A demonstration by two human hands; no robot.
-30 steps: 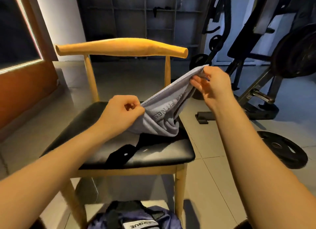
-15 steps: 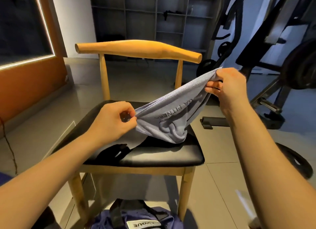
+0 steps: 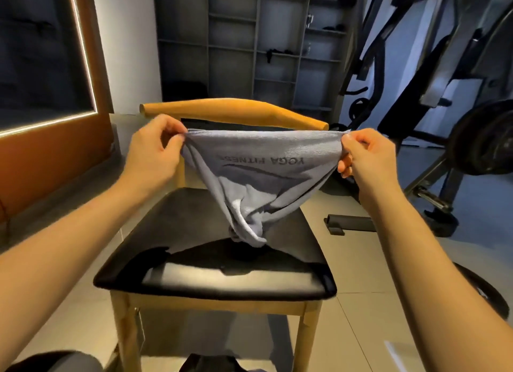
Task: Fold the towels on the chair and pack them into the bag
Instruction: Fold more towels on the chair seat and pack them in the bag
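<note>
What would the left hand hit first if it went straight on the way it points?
Probably the chair's wooden back rail, just beyond the left hand, which pinches the grey towel. Depth is hard to judge from this view.

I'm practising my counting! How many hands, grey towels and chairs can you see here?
Hands: 2 (left hand, right hand)
Grey towel: 1
Chair: 1
Total: 4
</note>
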